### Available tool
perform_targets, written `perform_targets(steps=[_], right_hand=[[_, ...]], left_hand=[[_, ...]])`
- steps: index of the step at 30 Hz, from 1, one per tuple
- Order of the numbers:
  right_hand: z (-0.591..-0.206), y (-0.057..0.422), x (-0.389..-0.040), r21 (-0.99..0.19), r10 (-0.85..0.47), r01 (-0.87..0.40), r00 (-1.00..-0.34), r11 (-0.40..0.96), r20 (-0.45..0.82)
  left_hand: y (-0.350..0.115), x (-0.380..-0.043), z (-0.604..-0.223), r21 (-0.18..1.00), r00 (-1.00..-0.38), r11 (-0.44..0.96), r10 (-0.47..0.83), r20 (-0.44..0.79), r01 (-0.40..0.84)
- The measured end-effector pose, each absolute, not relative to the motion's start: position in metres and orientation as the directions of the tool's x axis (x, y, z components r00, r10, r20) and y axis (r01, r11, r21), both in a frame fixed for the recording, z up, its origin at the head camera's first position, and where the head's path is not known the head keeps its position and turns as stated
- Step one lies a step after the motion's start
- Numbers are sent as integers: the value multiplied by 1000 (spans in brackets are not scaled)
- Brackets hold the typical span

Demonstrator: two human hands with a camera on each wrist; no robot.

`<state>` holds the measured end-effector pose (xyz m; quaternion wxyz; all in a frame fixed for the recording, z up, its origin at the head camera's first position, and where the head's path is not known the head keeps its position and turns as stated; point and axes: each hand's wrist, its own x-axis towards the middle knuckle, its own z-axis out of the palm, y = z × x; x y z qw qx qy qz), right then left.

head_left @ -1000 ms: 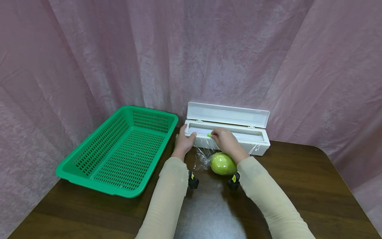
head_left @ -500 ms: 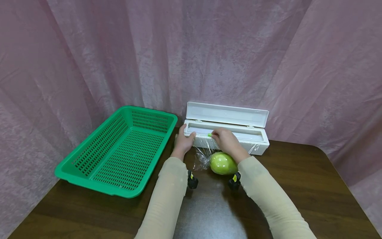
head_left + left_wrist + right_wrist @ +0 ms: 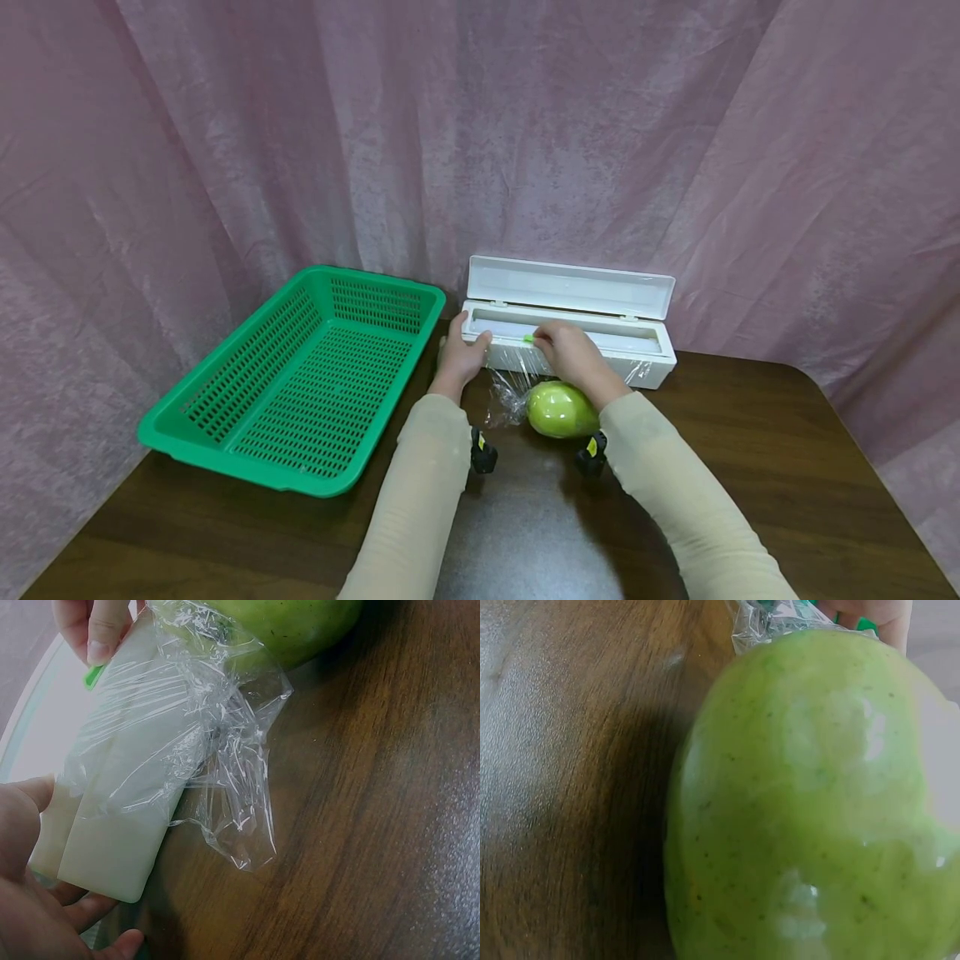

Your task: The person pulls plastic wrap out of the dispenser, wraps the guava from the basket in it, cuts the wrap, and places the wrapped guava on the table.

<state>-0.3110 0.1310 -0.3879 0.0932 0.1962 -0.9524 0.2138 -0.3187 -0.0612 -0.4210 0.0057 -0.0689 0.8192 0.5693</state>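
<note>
In the head view a white cling film dispenser box [image 3: 637,367] stands at the back with its lid raised. My left hand [image 3: 461,358] grips its left end, thumb at the front upper edge and fingers under the end in the left wrist view. Between thumb and fingers my right hand [image 3: 572,354] pinches a small green slide cutter [image 3: 528,338] on the box's front edge. Clear cling film [image 3: 232,787] hangs over the front, crumpled on the table. A green mango-like fruit [image 3: 560,410] lies before the box, shiny with film, below my right wrist.
A green plastic basket [image 3: 167,425] with slotted walls stands to the left, near the box's left end. Pink curtains [image 3: 570,150] hang right behind the box. The brown wooden table [image 3: 787,450] extends to the right.
My right hand and the green slide cutter have crept very slightly to the right along the box edge. My left hand, the box and the fruit look nearly still.
</note>
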Motion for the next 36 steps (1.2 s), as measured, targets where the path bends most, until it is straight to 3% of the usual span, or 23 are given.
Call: perform_targets(steps=[36], right_hand=[[-386,138,-309,-385,-331,-400,-914,832,235]], left_hand=[[-61,-317,-419,932,-990,340,-104,-91,-122]])
